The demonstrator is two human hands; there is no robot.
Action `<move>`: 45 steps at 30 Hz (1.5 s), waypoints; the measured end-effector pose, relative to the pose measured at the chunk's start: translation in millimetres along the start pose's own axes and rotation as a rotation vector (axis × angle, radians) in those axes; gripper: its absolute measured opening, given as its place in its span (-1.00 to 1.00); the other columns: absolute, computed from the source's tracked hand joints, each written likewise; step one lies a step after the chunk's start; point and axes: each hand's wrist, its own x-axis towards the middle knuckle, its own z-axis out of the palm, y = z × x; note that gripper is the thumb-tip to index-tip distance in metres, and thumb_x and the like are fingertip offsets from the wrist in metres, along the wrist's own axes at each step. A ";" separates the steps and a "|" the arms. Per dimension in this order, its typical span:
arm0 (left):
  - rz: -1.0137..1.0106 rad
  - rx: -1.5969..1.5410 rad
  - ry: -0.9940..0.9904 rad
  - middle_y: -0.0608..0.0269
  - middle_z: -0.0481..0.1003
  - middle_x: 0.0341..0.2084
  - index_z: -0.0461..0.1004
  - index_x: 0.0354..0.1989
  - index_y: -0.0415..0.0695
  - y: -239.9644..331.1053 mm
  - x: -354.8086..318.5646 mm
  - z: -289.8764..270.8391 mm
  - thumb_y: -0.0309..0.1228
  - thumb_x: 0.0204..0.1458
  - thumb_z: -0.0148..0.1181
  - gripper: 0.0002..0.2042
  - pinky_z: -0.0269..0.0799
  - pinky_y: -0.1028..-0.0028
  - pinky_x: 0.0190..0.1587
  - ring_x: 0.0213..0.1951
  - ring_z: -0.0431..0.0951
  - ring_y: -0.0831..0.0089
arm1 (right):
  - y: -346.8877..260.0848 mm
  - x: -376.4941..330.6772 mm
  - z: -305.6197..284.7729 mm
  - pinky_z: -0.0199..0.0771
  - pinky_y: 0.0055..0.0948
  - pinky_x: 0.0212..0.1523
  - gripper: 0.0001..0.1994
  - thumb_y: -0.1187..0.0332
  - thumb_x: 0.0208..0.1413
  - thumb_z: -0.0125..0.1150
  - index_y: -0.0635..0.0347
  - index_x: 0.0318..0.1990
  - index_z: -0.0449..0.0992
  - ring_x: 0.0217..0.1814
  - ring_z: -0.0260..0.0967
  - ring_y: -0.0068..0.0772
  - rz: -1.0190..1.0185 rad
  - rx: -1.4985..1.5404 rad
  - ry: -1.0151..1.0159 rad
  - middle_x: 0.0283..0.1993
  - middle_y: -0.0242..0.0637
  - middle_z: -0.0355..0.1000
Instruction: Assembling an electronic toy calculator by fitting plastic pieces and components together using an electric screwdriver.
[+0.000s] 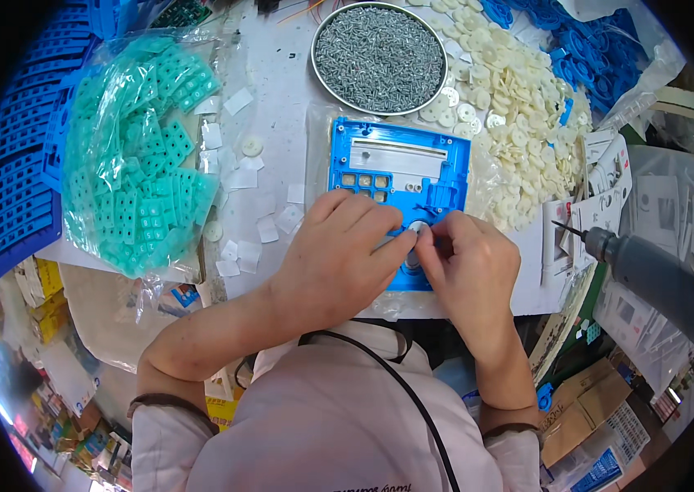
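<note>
A blue plastic housing lies open side up at the front of the table, with a long slot and several square openings in it. My left hand reaches over its lower left part, fingers closed and curled, with the thumb tip by a small white round piece. From the other side my right hand pinches with thumb and forefinger at that same white piece, just over the housing's lower part. The fingers hide much of the piece and the housing around it. What the left fingers hold, if anything, is hidden.
A round tray of small screws stands behind the housing. Off-white plastic discs are heaped at right, bagged teal keypads at left. An electric screwdriver juts in from the right. White paper squares lie scattered left of centre.
</note>
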 end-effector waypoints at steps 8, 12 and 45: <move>-0.020 0.099 -0.060 0.27 0.45 -0.20 0.62 -0.04 -0.05 2.5 3.0 1.0 -0.38 -0.09 0.38 -0.64 0.35 0.22 -0.06 -0.18 0.46 0.26 | -0.9 -5.9 9.8 0.35 -0.29 -0.58 -0.80 0.43 -0.01 0.43 0.14 -0.51 0.46 -0.60 0.39 -0.25 0.072 0.126 0.127 -0.59 -0.27 0.41; -0.019 0.134 -0.058 0.26 0.45 -0.20 0.61 -0.03 -0.05 5.2 4.4 -1.1 -0.39 -0.09 0.37 -0.63 0.36 0.23 -0.08 -0.18 0.46 0.26 | 3.3 -5.4 5.7 0.34 -0.36 -0.59 -0.84 0.46 0.00 0.43 0.19 -0.46 0.50 -0.61 0.39 -0.31 0.088 0.192 0.073 -0.58 -0.27 0.42; -0.106 0.536 0.407 0.27 0.54 -0.41 0.59 -0.35 -0.04 -101.6 127.5 -11.9 -0.29 0.07 0.30 -0.89 0.33 0.07 -0.06 -0.20 0.55 0.22 | 72.9 89.4 -99.6 0.27 -0.10 0.01 -0.39 0.16 0.27 0.14 0.21 0.40 0.23 -0.15 0.34 -0.38 -0.663 1.108 -0.035 -0.15 -0.29 0.42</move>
